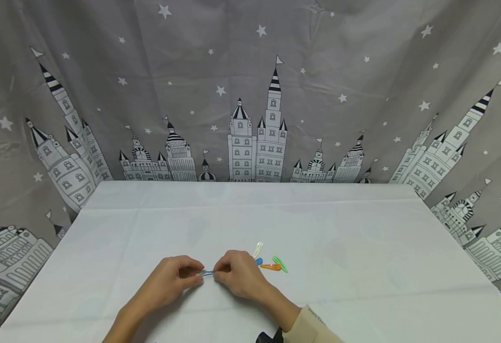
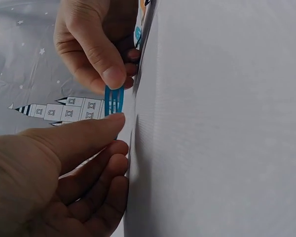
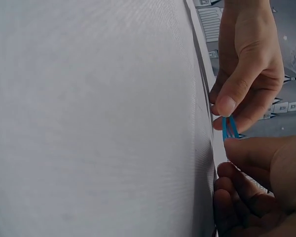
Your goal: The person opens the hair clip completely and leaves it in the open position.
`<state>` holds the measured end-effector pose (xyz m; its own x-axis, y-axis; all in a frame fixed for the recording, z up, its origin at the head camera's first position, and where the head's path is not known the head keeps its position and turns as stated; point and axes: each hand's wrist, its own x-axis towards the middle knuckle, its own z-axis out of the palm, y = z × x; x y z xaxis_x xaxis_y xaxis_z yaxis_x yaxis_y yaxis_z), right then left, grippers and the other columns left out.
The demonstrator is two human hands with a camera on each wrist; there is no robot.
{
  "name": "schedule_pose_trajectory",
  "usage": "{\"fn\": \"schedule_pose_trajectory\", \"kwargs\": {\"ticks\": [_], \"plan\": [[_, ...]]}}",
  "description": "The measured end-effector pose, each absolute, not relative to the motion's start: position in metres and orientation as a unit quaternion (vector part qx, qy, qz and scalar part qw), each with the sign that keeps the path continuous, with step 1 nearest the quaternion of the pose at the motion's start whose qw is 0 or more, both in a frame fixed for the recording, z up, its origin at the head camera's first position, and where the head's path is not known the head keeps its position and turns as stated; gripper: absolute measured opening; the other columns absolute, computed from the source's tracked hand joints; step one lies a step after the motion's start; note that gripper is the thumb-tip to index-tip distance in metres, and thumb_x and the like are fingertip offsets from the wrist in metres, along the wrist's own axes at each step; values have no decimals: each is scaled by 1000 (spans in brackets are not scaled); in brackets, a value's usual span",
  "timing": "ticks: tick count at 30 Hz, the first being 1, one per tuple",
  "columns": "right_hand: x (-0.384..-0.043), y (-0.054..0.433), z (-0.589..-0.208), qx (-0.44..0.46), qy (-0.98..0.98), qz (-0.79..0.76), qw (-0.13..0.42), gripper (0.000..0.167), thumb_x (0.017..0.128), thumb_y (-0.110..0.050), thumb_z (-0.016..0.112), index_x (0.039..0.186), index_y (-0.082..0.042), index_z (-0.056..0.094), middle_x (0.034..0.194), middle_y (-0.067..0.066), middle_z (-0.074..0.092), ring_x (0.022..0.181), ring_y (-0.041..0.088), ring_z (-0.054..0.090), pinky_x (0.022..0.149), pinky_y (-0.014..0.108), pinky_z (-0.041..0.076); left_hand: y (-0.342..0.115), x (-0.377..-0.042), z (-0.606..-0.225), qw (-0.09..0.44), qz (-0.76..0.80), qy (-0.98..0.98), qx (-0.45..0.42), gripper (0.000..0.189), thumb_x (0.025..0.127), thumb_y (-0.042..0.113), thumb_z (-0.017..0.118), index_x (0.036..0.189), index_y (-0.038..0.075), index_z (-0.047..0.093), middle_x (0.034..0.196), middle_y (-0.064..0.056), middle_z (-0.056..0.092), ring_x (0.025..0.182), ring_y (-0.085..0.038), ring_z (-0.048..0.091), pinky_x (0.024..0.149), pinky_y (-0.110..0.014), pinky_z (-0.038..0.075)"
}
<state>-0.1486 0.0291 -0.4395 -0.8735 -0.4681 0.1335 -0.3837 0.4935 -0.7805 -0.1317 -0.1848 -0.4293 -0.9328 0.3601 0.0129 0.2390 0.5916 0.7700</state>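
Observation:
Both hands hold one blue snap hair clip (image 1: 207, 273) between them, low over the white table. My left hand (image 1: 169, 281) pinches one end between thumb and fingertips. The other end is pinched by my right hand (image 1: 242, 274). In the left wrist view the clip's slotted blue frame (image 2: 113, 101) shows between the two thumbs. Its blue strips (image 3: 230, 127) spread apart toward one end in the right wrist view. Fingertips hide both ends. Just beyond the right hand lie a white hair clip (image 1: 257, 249), another blue hair clip (image 1: 259, 261), an orange one (image 1: 271, 267) and a green one (image 1: 280, 264).
A white cloth with faint creases covers the table (image 1: 362, 238). Behind it hangs a grey curtain (image 1: 182, 62) printed with castles and stars. A dark object (image 1: 269, 337) shows at the bottom edge beside the beige right sleeve (image 1: 312, 326).

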Motion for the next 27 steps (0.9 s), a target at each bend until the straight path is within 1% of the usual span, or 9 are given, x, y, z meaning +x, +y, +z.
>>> {"fn": "schedule_pose_trajectory", "kwargs": {"ticks": [4, 13, 19, 27], "plan": [[-148, 28, -440, -249, 867, -428, 50, 5, 85, -6, 75, 83, -10, 77, 75, -13, 57, 68, -1, 51, 63, 17, 44, -185, -132, -430, 74, 414, 891, 168, 23, 83, 16, 80, 103, 5, 73, 92, 5, 69, 82, -11, 63, 73, -26, 51], [-148, 27, -442, -260, 871, -416, 39, 5, 84, -6, 75, 83, -10, 77, 74, -13, 55, 67, -2, 50, 62, 16, 43, -185, -132, -429, 72, 405, 895, 171, 23, 82, 13, 80, 102, 7, 72, 94, 5, 69, 84, -11, 63, 74, -27, 51], [-148, 26, -443, -264, 878, -397, 32, 6, 83, -7, 74, 85, -10, 78, 74, -13, 53, 67, -1, 48, 63, 16, 42, -187, -133, -429, 69, 396, 895, 192, 22, 82, 13, 81, 102, 8, 72, 93, 6, 65, 82, -10, 59, 73, -27, 51], [-148, 25, -443, -264, 882, -389, 32, 6, 82, -7, 75, 87, -9, 78, 75, -13, 54, 67, -1, 48, 62, 16, 42, -187, -133, -430, 65, 387, 899, 196, 20, 82, 13, 80, 100, 10, 73, 88, 7, 61, 80, -9, 54, 70, -25, 48]]}}
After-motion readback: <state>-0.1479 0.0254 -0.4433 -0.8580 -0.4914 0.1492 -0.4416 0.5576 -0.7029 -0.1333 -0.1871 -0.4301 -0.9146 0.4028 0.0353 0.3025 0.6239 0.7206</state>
